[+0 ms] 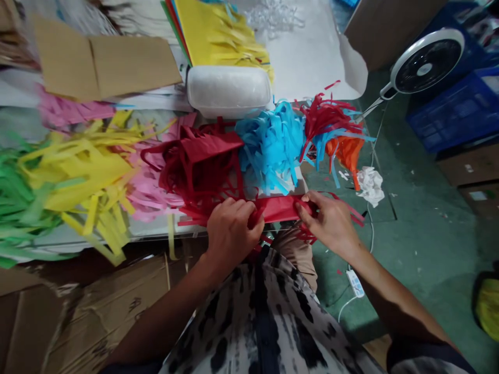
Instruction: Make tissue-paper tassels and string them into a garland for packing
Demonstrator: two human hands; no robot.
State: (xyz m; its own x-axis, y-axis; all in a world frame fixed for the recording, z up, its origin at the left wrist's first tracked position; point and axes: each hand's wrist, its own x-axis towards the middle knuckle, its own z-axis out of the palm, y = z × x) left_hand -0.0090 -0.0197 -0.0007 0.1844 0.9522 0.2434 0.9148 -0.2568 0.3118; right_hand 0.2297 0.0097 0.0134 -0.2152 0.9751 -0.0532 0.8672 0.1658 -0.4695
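A strip of red tissue paper (278,209) with fringed ends is stretched between my two hands at the table's front edge. My left hand (234,226) is closed round its left part, fingers curled over the paper. At the other end my right hand (325,215) pinches it between thumb and fingers. Loose red fringe hangs below and beyond the right hand. Just behind the left hand lies a heap of dark red fringed paper (206,158). Light blue fringed paper (271,143) sits to the right of that heap.
Yellow (93,161), pink (150,187) and green fringed paper (27,197) spread along the left. Behind stands a white translucent plastic box (230,91). A fan (427,62) and blue crates (456,111) are at right. A power strip (355,283) lies on the floor.
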